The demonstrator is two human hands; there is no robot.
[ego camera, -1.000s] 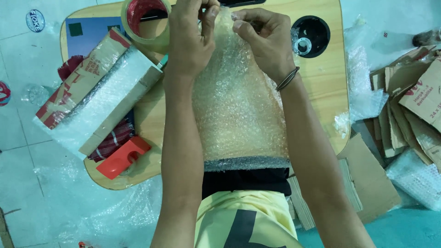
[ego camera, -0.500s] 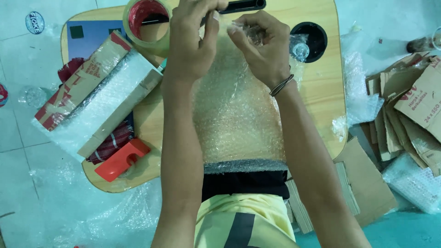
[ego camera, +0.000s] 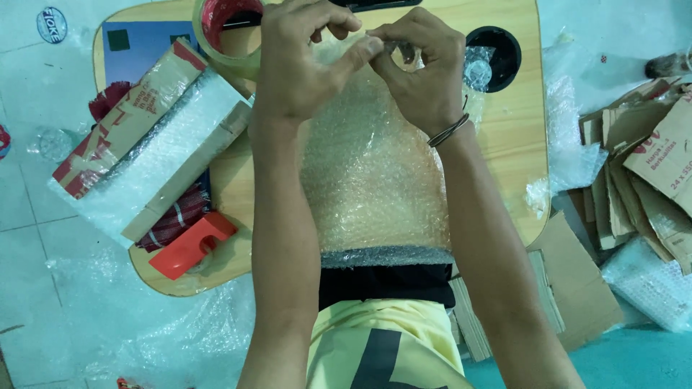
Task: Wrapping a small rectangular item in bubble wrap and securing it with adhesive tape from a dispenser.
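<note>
While draping from the far table edge toward the person's lap, the clear bubble-wrap sheet (ego camera: 371,180) is lying over the light wooden oval table (ego camera: 515,144), its top edge gathered between both hands. The left hand (ego camera: 299,68) is pinching that edge with thumb and forefinger; the right hand (ego camera: 418,68) is clenching it just beside. A roll of clear packing tape (ego camera: 223,32) is sitting beside the left hand, a bubble-wrapped long cardboard box (ego camera: 155,162) farther left, an orange plastic tool (ego camera: 191,245) nearer.

Hands closing in over the bubble wrap

The left hand (ego camera: 303,68) and right hand (ego camera: 422,72) have drawn together, fingertips now meeting at the far edge of the bubble wrap (ego camera: 375,173).
</note>
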